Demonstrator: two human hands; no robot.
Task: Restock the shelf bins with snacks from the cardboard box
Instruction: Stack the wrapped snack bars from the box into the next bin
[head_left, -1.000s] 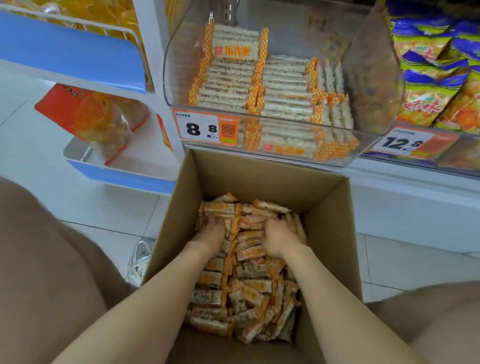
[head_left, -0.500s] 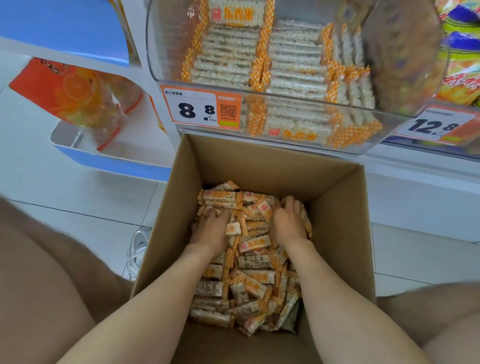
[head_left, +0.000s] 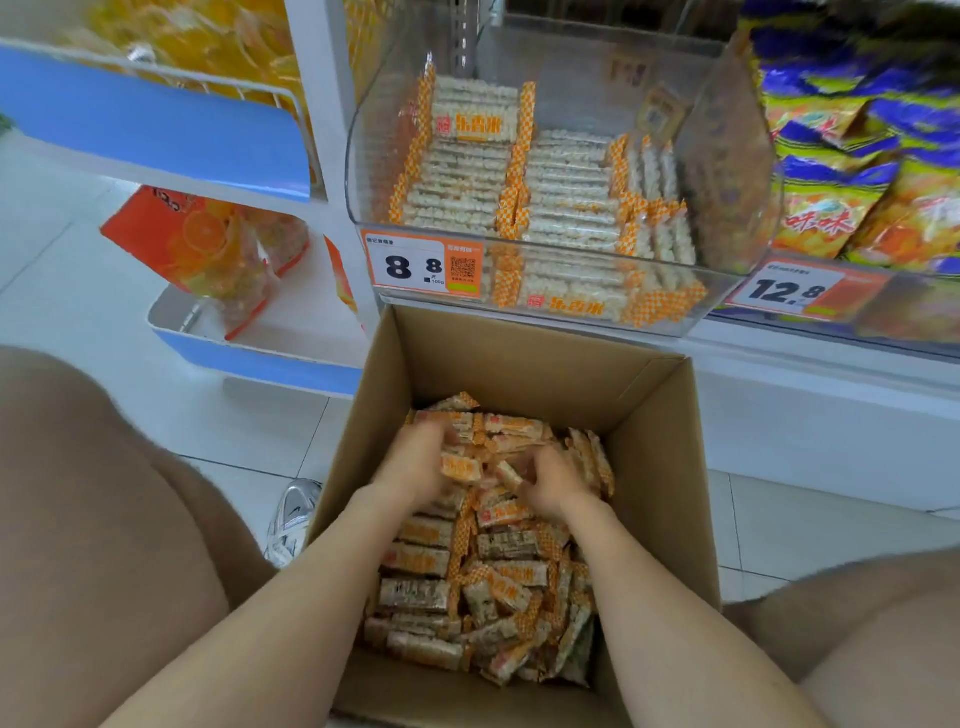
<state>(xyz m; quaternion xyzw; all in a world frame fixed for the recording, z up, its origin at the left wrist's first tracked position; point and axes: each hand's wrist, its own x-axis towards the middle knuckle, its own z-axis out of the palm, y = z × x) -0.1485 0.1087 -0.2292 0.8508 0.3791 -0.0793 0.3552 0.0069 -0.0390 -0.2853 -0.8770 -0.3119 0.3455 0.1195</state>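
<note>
A cardboard box (head_left: 519, 358) stands open on the tiled floor (head_left: 104, 291), right up against the base of the shelf, and the person crouches over it with a knee on either side. It is filled well up its walls with a loose heap of snack bars (head_left: 467, 582) in clear wrappers with orange checked ends, lying every which way.

Both hands are down in the far half of the heap, close together. The left hand (head_left: 415, 467) has its fingers curled round a clutch of bars, one orange-labelled wrapper showing at its thumb side. The right hand (head_left: 556, 483) faces it, fingers bent inward and gripping bars too, though motion blur hides how many each holds. A few bars sit squeezed between the two palms.

Directly above the box, on the shelf, sits a clear plastic bin (head_left: 727, 171). It holds the same kind of bar in neat rows (head_left: 467, 187), two columns flat and a third standing on edge at the right; its upper back part is bare. An orange-and-white price tag (head_left: 423, 267) reading 8.8 is fixed to its front lip.

To the right, a neighbouring bin with a 12.8 tag (head_left: 789, 288) holds yellow and purple crisp bags (head_left: 841, 171). To the left, a blue-edged rack carries an orange fruit-printed bag (head_left: 208, 244). A silver shoe (head_left: 291, 519) shows beside the box's left wall
</note>
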